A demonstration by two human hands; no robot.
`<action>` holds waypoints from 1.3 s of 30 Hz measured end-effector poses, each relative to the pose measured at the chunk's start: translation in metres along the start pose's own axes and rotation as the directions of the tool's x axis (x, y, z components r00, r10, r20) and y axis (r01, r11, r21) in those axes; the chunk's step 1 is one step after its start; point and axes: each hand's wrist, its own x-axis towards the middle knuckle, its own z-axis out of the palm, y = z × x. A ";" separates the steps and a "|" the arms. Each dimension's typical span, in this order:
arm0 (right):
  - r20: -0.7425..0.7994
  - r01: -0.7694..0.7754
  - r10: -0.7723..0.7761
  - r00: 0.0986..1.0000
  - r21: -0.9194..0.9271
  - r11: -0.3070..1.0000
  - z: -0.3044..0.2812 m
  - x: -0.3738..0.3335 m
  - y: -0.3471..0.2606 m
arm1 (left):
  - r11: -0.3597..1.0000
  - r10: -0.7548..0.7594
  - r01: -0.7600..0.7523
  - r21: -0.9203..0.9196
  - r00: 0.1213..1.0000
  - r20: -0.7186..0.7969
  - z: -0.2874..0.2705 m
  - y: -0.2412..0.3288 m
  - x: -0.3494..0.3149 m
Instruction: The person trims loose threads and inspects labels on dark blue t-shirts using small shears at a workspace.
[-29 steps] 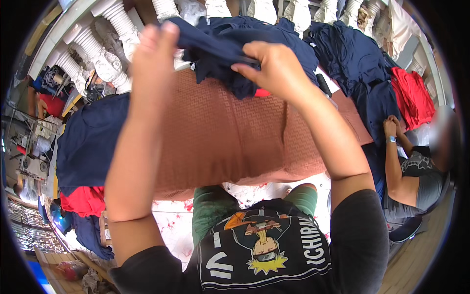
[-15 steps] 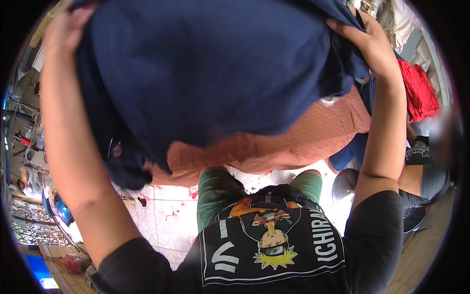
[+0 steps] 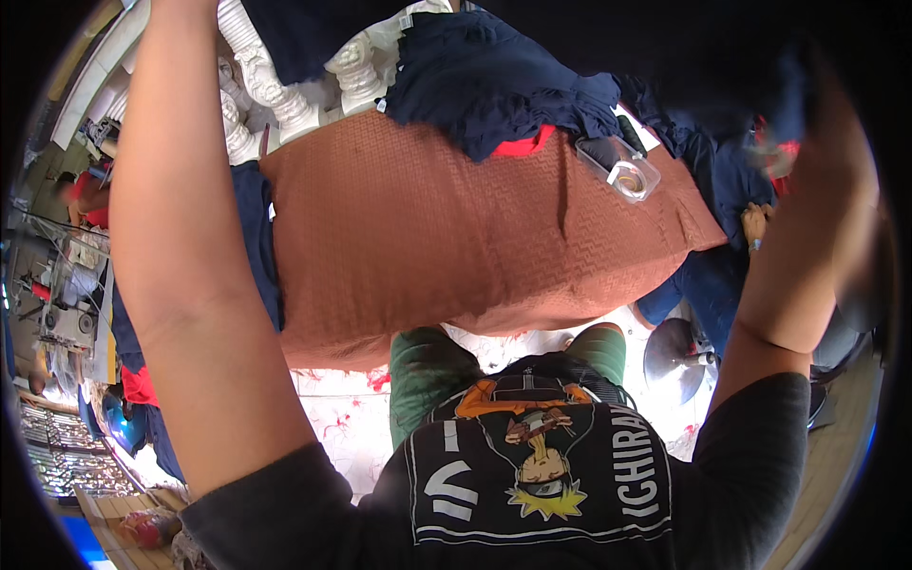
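Observation:
Both my arms are raised high. My left forearm runs out of the top edge, so that hand is out of sight. At the upper right my right hand (image 3: pixel 825 81) is dark and blurred, its fingers lost beside a navy garment (image 3: pixel 703 47) held up across the top. Below hangs a table covered with a brown textured cloth (image 3: pixel 408 228). A crumpled navy garment (image 3: pixel 494 81) lies at its far side, with a bit of red cloth (image 3: pixel 522 143) under it.
A clear plastic box (image 3: pixel 622 171) with a tape roll sits at the table's right. White balusters (image 3: pixel 271 85) line the far edge. Another person's hand (image 3: pixel 756 224) rests by navy cloth at the right. A round stool (image 3: pixel 673 361) stands below. Sewing machines (image 3: pixel 71 325) are at the left.
The navy garment, spread over the table between my hands, has been lifted up and away to the upper right. The tabletop has come into sight, and my left hand has left the view.

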 end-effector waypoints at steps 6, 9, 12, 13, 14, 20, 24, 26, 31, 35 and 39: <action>0.197 0.145 -0.168 0.966 0.125 0.982 0.062 -0.001 0.003 | 0.684 -0.078 0.532 0.500 0.734 -0.674 -0.245 -0.047 -0.013; 0.186 0.114 -0.139 0.973 0.136 0.984 0.056 -0.006 0.006 | 0.473 -0.253 0.663 0.580 0.733 -0.632 -0.275 -0.091 -0.088; 0.219 -0.101 0.056 0.974 0.200 0.975 0.062 -0.033 0.050 | 0.643 -0.337 0.404 0.650 0.912 -0.233 -0.215 -0.150 -0.206; 0.270 -0.246 0.187 0.944 0.203 0.948 0.062 -0.052 0.072 | 0.718 -0.358 0.433 0.545 0.901 -0.244 -0.133 -0.147 -0.264; 0.327 -0.360 0.278 0.903 0.224 0.906 0.071 -0.070 0.088 | 0.647 -0.371 0.306 0.698 0.927 -0.062 -0.120 -0.151 -0.294; 0.343 -0.535 0.575 0.742 -0.212 0.818 0.130 -0.168 0.163 | 0.634 -0.437 -0.219 0.742 0.690 0.577 0.016 -0.172 -0.417; 0.278 -0.462 0.467 0.839 -0.087 0.883 0.170 -0.209 0.195 | 0.595 -0.437 -0.169 0.786 0.753 0.493 0.015 -0.203 -0.431; 0.254 -0.472 0.473 0.843 -0.069 0.879 0.165 -0.207 0.202 | 0.623 -0.508 -0.060 0.780 0.728 0.461 0.014 -0.200 -0.426; 0.190 -0.525 0.555 0.810 -0.186 0.830 0.096 -0.209 0.190 | 0.617 -0.662 0.212 0.758 0.660 0.355 0.025 -0.180 -0.429; -0.022 -0.482 0.503 0.864 -0.325 0.814 0.112 -0.192 0.172 | 0.670 -0.366 0.061 0.740 0.894 0.258 0.031 -0.182 -0.395; -0.059 -0.207 0.224 0.973 0.209 0.956 0.138 -0.169 0.135 | 0.489 -0.167 0.175 0.855 0.980 -0.105 -0.033 -0.172 -0.363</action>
